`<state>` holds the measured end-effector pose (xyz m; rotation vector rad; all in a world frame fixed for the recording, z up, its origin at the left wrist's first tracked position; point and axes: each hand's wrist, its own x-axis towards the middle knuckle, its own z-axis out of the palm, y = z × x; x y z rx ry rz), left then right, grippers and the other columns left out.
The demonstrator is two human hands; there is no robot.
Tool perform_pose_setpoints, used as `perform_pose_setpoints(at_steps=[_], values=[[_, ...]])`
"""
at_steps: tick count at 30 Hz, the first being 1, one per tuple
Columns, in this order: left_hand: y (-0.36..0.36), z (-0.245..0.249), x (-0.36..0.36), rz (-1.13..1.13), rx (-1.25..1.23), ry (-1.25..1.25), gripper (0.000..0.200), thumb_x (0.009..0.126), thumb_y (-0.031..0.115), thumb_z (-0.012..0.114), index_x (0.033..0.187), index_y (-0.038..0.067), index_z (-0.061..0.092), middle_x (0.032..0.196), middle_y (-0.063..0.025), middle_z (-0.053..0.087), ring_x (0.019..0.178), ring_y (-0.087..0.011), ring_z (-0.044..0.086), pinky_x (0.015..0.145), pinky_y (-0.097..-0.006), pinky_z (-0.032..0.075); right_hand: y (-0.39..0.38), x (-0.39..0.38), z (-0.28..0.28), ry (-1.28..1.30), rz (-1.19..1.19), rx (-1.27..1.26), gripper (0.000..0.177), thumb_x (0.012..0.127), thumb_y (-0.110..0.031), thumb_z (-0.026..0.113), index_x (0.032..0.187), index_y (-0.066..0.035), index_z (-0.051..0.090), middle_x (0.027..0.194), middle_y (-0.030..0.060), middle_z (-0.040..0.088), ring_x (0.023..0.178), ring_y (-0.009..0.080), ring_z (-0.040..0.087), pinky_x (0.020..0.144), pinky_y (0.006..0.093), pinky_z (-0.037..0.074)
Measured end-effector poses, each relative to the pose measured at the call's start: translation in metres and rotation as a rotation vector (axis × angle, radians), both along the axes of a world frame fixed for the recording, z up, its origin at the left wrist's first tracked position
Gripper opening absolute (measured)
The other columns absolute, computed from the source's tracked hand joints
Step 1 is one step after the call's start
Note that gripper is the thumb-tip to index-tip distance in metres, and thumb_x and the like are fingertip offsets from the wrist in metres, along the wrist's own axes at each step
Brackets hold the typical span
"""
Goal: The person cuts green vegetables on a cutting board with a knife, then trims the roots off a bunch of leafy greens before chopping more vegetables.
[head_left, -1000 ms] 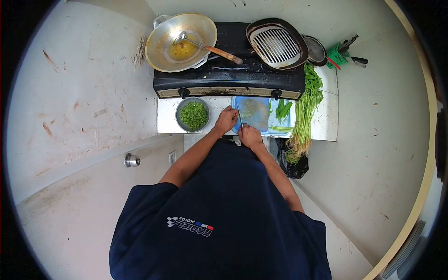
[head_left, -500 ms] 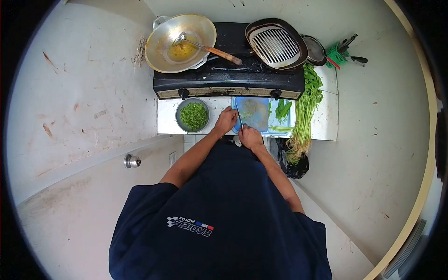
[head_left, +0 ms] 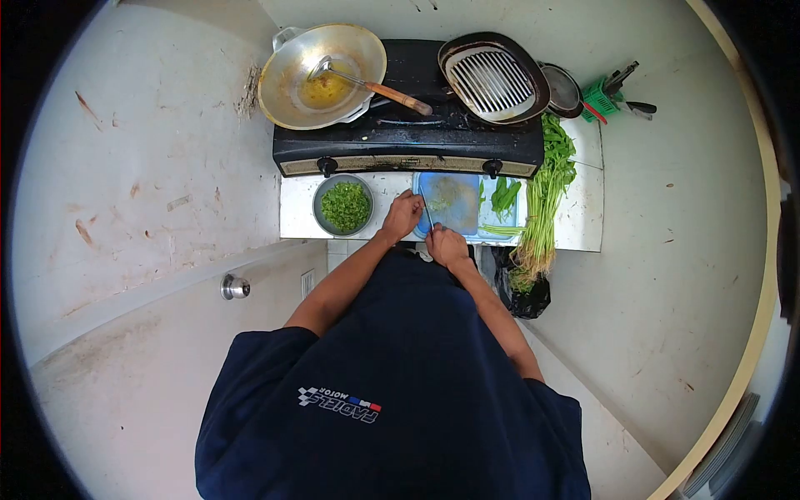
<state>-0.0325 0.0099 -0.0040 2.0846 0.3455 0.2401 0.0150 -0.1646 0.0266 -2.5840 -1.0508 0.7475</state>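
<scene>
My right hand (head_left: pixel 447 245) is closed around the handle of a knife (head_left: pixel 426 207) at the near edge of a blue cutting board (head_left: pixel 465 212). The blade points away from me, across the board's left part. Just left of the blade, my left hand (head_left: pixel 403 215) is curled with its fingers bent, and whatever is in them is hidden. Bits of chopped green lie on the board beside the knife. A grey bowl (head_left: pixel 317 210) of chopped greens (head_left: pixel 345 207) stands left of my left hand. Leafy greens (head_left: pixel 504 197) and cut stalks rest in a light blue tray (head_left: pixel 518 215) at the board's right.
Behind the board is a black gas stove (head_left: pixel 408 146), bearing a wok (head_left: pixel 279 87) with a ladle (head_left: pixel 400 97) and a grill pan (head_left: pixel 492 82). Long-stemmed greens (head_left: pixel 543 204) hang over the counter's front edge on the right, above a black plastic bag (head_left: pixel 533 302). A green basket (head_left: pixel 598 98) holds utensils.
Almost nothing differs. Both hands and the knife stay in nearly the same place; the view has shifted very slightly.
</scene>
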Motion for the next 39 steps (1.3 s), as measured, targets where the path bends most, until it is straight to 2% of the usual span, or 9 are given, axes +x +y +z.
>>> perform_pose_setpoints(at_steps=[8,11,14,17,23,26,32,35,39], values=[[-0.001,-0.010,0.000,0.033,0.038,0.039,0.009,0.080,-0.002,0.066,0.087,0.003,0.068,0.080,-0.0146,0.060,0.072,-0.0307,0.066,0.068,-0.0408,0.054,0.004,0.006,0.005,-0.012,-0.022,-0.011,0.033,0.096,-0.029,0.056,0.100,0.003,0.063,0.089,0.0273,0.072,0.084,0.0441,0.072,0.079,0.0520,0.058],[-0.001,-0.002,0.000,-0.004,0.050,0.076,0.010,0.084,0.000,0.063,0.091,0.002,0.069,0.087,-0.0216,0.061,0.080,-0.0420,0.065,0.074,-0.0481,0.054,-0.005,0.007,0.001,-0.025,-0.018,-0.009,0.034,0.097,-0.030,0.055,0.099,0.002,0.063,0.090,0.0272,0.072,0.085,0.0446,0.072,0.079,0.0523,0.058],[-0.005,-0.010,0.004,0.006,0.119,0.026,0.012,0.080,0.000,0.066,0.091,0.003,0.068,0.083,-0.0172,0.061,0.072,-0.0343,0.065,0.068,-0.0435,0.055,-0.006,0.009,0.008,-0.010,-0.005,-0.033,0.035,0.098,-0.032,0.055,0.100,0.003,0.062,0.089,0.0277,0.072,0.085,0.0448,0.072,0.079,0.0528,0.058],[-0.005,-0.012,0.006,-0.016,0.133,0.016,0.012,0.080,0.000,0.066,0.091,0.003,0.068,0.084,-0.0181,0.061,0.072,-0.0353,0.065,0.069,-0.0442,0.055,-0.009,0.010,0.008,0.013,-0.011,0.019,0.041,0.100,-0.034,0.051,0.106,0.005,0.061,0.084,0.0315,0.070,0.081,0.0494,0.069,0.078,0.0569,0.055],[-0.008,-0.002,0.008,-0.022,0.132,0.060,0.012,0.079,0.001,0.066,0.090,0.002,0.067,0.083,-0.0186,0.062,0.073,-0.0353,0.066,0.070,-0.0442,0.055,-0.010,0.009,0.009,0.032,0.004,0.015,0.041,0.100,-0.035,0.051,0.107,0.005,0.059,0.083,0.0315,0.070,0.080,0.0494,0.069,0.077,0.0571,0.055],[-0.010,0.002,0.010,0.009,0.030,0.111,0.016,0.081,0.000,0.061,0.095,0.000,0.068,0.088,-0.0246,0.063,0.081,-0.0448,0.065,0.075,-0.0510,0.055,-0.008,0.009,0.014,0.017,0.006,-0.031,0.037,0.100,-0.034,0.052,0.103,0.002,0.061,0.087,0.0282,0.071,0.084,0.0450,0.072,0.077,0.0545,0.058],[-0.009,0.007,0.008,-0.019,0.089,0.111,0.014,0.081,0.000,0.061,0.093,0.000,0.068,0.085,-0.0234,0.062,0.079,-0.0434,0.065,0.074,-0.0505,0.055,-0.008,0.010,0.017,0.026,0.010,-0.039,0.037,0.100,-0.034,0.053,0.105,0.001,0.061,0.088,0.0280,0.071,0.083,0.0454,0.072,0.077,0.0538,0.058],[-0.008,-0.008,0.008,0.002,0.087,0.060,0.012,0.080,0.001,0.066,0.091,0.001,0.070,0.084,-0.0180,0.063,0.077,-0.0336,0.068,0.072,-0.0424,0.056,-0.009,0.010,0.011,0.023,0.019,-0.036,0.036,0.099,-0.033,0.054,0.105,0.002,0.061,0.088,0.0276,0.072,0.083,0.0453,0.072,0.077,0.0537,0.058],[-0.008,-0.008,0.008,0.018,0.080,0.054,0.011,0.080,0.000,0.066,0.090,0.001,0.071,0.084,-0.0188,0.063,0.077,-0.0358,0.067,0.072,-0.0441,0.056,-0.008,0.011,0.006,0.012,0.027,-0.017,0.035,0.098,-0.032,0.055,0.104,0.002,0.062,0.088,0.0275,0.072,0.083,0.0451,0.072,0.077,0.0534,0.058]])
